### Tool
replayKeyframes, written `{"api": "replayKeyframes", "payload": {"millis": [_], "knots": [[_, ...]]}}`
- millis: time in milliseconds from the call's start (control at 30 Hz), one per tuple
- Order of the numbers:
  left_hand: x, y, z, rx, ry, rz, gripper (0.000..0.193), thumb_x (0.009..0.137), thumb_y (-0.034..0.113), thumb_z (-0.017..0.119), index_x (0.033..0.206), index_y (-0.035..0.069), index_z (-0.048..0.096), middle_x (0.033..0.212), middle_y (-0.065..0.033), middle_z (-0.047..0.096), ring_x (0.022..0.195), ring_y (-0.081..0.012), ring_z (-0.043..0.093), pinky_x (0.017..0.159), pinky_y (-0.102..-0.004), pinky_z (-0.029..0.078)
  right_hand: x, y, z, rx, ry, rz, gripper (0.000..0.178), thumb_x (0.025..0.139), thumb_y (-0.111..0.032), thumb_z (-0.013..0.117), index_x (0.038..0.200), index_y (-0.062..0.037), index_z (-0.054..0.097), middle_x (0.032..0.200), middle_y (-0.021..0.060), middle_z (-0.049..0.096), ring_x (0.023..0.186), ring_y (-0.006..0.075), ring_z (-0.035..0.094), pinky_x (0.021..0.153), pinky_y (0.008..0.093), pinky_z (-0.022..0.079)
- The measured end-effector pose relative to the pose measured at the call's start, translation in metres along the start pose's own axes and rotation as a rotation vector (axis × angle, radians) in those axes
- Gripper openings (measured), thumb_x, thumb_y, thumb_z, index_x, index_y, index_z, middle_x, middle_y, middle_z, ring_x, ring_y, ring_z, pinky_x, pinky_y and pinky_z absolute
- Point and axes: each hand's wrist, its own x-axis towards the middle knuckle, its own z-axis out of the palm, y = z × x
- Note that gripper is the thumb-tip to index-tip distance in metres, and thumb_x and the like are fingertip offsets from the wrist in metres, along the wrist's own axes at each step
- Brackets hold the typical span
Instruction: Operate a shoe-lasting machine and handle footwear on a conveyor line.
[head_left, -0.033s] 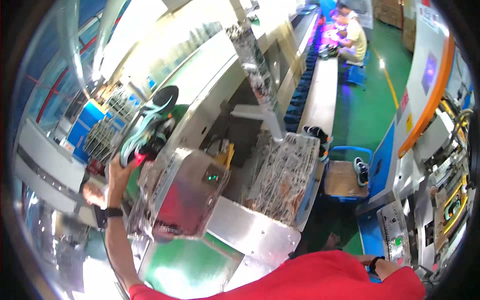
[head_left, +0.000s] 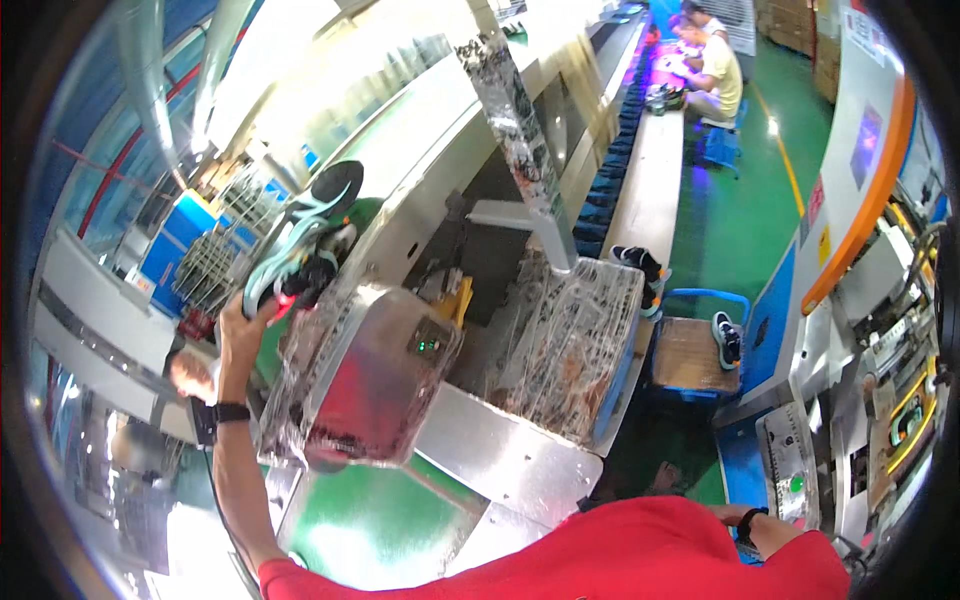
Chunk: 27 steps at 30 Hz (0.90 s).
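Observation:
My left hand (head_left: 243, 335), a black band on its wrist, reaches out to the left. Its fingers close on the near end of a mint-and-black sneaker (head_left: 280, 265), beside a pink-red patch on it. More dark shoe parts lie against this sneaker, and I cannot tell where one shoe ends. A black oval sole-like piece (head_left: 337, 182) sits at its far end. Low on the right, my right forearm (head_left: 775, 537) shows with a black wristband, while the fingers are hidden behind my red shirt.
A plastic-wrapped machine housing (head_left: 370, 390) stands right of my left hand, near a wrapped box (head_left: 570, 350) with a post. Dark sneakers sit by the conveyor bench (head_left: 655, 170) and on a cart (head_left: 695, 360). Machinery (head_left: 880, 330) lines the right; people sit far off.
The view has shifted slightly. My left hand stays on the sneaker, with no clear movement of the shoe itself.

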Motion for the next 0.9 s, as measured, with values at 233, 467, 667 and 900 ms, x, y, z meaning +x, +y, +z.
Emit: {"api": "replayKeyframes", "payload": {"millis": [233, 467, 667, 900], "knots": [[-0.006, 0.114, -0.047, -0.449, 0.146, -0.249, 0.047, 0.094, 0.043, 0.062, 0.11, 0.0, 0.068, 0.082, -0.0032, 0.067, 0.066, -0.0094, 0.064, 0.057, -0.023, 0.054, 0.03, -0.016, -0.062, -0.209, -0.157, 0.021, 0.061, 0.085, -0.038, 0.069, 0.136, -0.0078, 0.053, 0.13, 0.012, 0.06, 0.1, 0.022, 0.064, 0.082, 0.0379, 0.052], [-0.074, 0.237, 0.033, -0.612, 0.079, -0.194, 0.033, 0.097, 0.027, 0.057, 0.11, -0.002, 0.067, 0.091, -0.0036, 0.069, 0.079, -0.0105, 0.062, 0.07, -0.0255, 0.051, 0.086, -0.01, -0.135, -0.691, -0.331, -0.157, 0.06, 0.088, -0.04, 0.064, 0.136, -0.0074, 0.052, 0.136, 0.0125, 0.057, 0.106, 0.0261, 0.063, 0.09, 0.042, 0.05], [-0.135, 0.228, 0.164, -0.724, -0.225, -0.642, 0.04, 0.093, 0.04, 0.065, 0.089, 0.0, 0.072, 0.066, -0.0005, 0.061, 0.056, -0.0099, 0.055, 0.049, -0.0257, 0.044, 0.034, -0.08, -0.116, -0.837, -0.404, -0.548, 0.052, 0.086, -0.037, 0.065, 0.13, -0.0102, 0.057, 0.123, 0.0181, 0.064, 0.104, 0.0334, 0.065, 0.087, 0.043, 0.051], [-0.173, 0.199, 0.238, -0.469, 0.019, -0.438, 0.049, 0.098, 0.032, 0.057, 0.122, -0.011, 0.055, 0.104, -0.0153, 0.069, 0.097, -0.0157, 0.062, 0.084, -0.0309, 0.05, -0.063, -0.32, -0.005, -0.713, 0.117, -1.094, 0.066, 0.076, -0.016, 0.077, 0.135, -0.0011, 0.05, 0.122, 0.0208, 0.062, 0.109, 0.0329, 0.063, 0.088, 0.0374, 0.052]]}}
